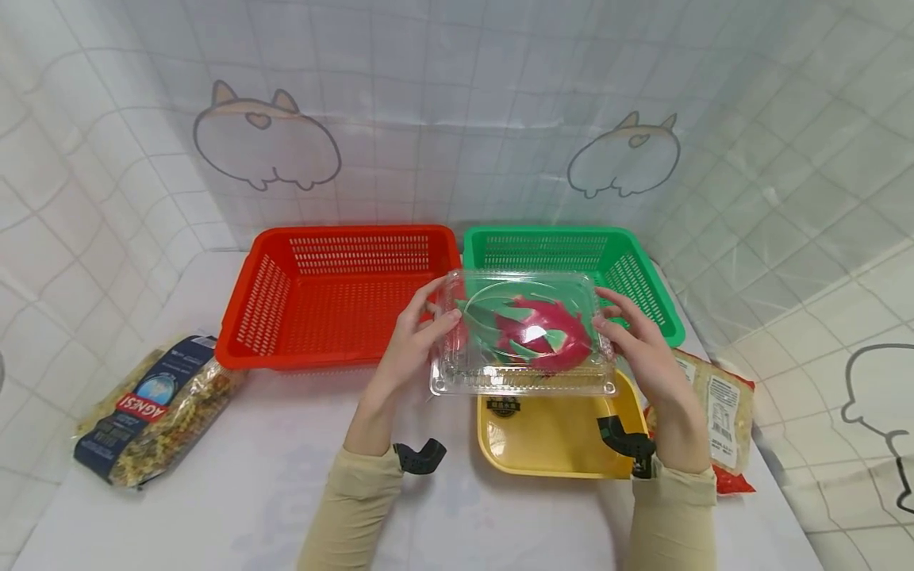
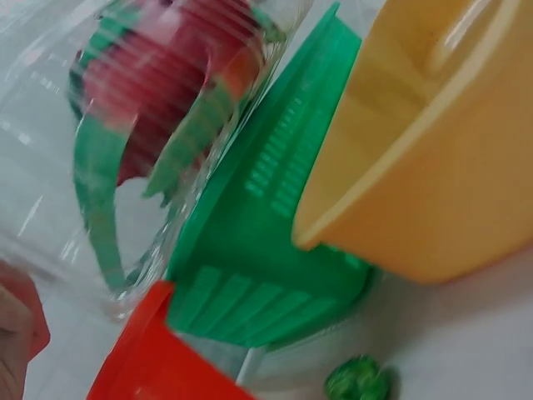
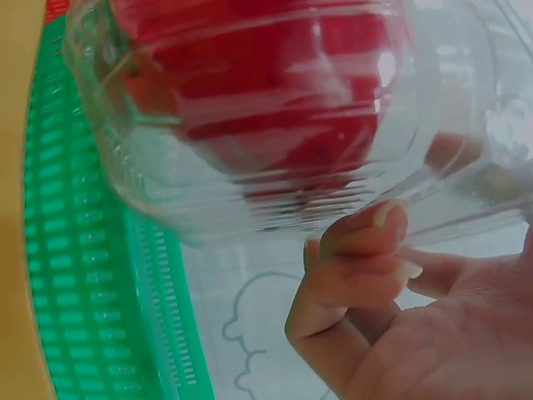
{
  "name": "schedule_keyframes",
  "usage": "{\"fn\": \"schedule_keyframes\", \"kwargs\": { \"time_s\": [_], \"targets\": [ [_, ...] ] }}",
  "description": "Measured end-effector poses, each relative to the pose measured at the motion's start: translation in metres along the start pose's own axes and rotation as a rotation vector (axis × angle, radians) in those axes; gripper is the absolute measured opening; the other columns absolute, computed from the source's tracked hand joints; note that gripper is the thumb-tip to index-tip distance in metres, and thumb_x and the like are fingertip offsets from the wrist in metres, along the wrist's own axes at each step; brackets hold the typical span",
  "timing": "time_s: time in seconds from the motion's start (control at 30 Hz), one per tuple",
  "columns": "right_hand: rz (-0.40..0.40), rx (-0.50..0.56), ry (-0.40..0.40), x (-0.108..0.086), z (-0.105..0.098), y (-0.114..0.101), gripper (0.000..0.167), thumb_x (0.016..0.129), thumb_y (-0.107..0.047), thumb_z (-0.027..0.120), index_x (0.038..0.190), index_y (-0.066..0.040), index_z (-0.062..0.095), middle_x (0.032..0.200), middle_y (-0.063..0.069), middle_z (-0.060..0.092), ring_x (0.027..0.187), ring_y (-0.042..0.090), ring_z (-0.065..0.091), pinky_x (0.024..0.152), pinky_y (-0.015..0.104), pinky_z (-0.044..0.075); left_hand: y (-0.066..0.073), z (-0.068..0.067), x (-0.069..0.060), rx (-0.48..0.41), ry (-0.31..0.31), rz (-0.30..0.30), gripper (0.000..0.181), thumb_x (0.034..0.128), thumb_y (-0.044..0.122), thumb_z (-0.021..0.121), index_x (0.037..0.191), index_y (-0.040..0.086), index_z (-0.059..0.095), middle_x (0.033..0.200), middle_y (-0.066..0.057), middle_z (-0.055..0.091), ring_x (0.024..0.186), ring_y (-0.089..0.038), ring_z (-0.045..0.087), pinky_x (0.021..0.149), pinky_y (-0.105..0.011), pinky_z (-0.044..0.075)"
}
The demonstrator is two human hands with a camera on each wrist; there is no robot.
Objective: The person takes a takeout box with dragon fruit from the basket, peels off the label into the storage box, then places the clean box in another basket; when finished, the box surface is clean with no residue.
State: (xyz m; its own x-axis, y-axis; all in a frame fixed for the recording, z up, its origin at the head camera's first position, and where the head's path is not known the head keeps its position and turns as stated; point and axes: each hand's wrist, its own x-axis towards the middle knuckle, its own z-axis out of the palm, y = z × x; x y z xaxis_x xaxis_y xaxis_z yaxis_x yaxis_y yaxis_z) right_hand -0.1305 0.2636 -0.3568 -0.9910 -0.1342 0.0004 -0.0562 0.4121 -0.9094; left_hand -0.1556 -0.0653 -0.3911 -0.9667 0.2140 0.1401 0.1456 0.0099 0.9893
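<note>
A clear plastic clamshell box (image 1: pixel 457 379) is held up between both hands, above the front of the green basket and the back of the yellow bin. Inside it lies a pink dragon fruit (image 1: pixel 548 337) with green scales. My left hand (image 1: pixel 408 345) grips the box's left side, thumb on top. On the right side, my right hand (image 1: pixel 651 358) grips the edge, thumb on top and fingers beneath. Curled fingers (image 3: pixel 358 275) touch the underside of the box in the right wrist view. The left wrist view shows only a bit of the left hand (image 2: pixel 12 333).
Behind stand a red basket (image 1: pixel 236 317) and a green basket (image 1: pixel 667 317), side by side. A yellow bin (image 1: pixel 557 469) sits below the box. At left lies a pasta bag (image 1: pixel 157 412); at right, another food bag (image 1: pixel 724 404). A small green item (image 2: pixel 356 379) shows low in the left wrist view.
</note>
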Motion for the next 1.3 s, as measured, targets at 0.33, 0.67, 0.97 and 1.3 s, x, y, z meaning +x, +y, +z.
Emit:
{"fn": "schedule_keyframes", "kwargs": {
  "time_s": [0.33,0.67,0.97,1.3],
  "targets": [
    [0.038,-0.013,-0.048,0.005,-0.010,-0.003,0.058,0.105,-0.036,0.050,0.157,-0.022,0.030,0.133,0.010,0.040,0.110,0.018,0.049,0.080,0.023,0.050,0.000,0.011,0.008,-0.009,0.067,0.006,0.054,0.0964,0.022,0.059,0.148,0.018,0.044,0.091,-0.006,0.043,0.082,-0.020,0.046,0.064,-0.029,0.042],
    [0.052,0.030,-0.048,0.008,-0.024,0.001,0.058,0.105,-0.034,0.049,0.157,-0.016,0.030,0.131,0.007,0.040,0.101,0.013,0.052,0.075,0.022,0.052,0.000,0.026,0.018,-0.094,0.038,-0.033,0.056,0.0973,0.019,0.059,0.149,0.013,0.040,0.087,-0.004,0.040,0.071,-0.026,0.041,0.059,-0.027,0.037],
    [0.088,0.018,-0.072,0.011,-0.039,0.001,0.062,0.106,-0.037,0.045,0.159,-0.013,0.025,0.140,0.012,0.033,0.110,0.012,0.046,0.085,0.024,0.046,0.002,0.041,0.032,-0.121,0.066,-0.119,0.054,0.0955,0.026,0.062,0.146,0.024,0.044,0.084,-0.001,0.043,0.052,-0.012,0.032,0.048,-0.023,0.028],
    [0.081,0.078,-0.090,0.025,-0.052,-0.001,0.063,0.107,-0.032,0.045,0.158,-0.005,0.021,0.108,0.000,0.051,0.084,0.009,0.047,0.073,0.022,0.046,0.004,0.050,0.054,-0.092,0.059,-0.169,0.054,0.0973,0.025,0.059,0.148,0.018,0.041,0.089,-0.008,0.049,0.041,-0.019,0.032,0.041,-0.027,0.037]
  ]
}}
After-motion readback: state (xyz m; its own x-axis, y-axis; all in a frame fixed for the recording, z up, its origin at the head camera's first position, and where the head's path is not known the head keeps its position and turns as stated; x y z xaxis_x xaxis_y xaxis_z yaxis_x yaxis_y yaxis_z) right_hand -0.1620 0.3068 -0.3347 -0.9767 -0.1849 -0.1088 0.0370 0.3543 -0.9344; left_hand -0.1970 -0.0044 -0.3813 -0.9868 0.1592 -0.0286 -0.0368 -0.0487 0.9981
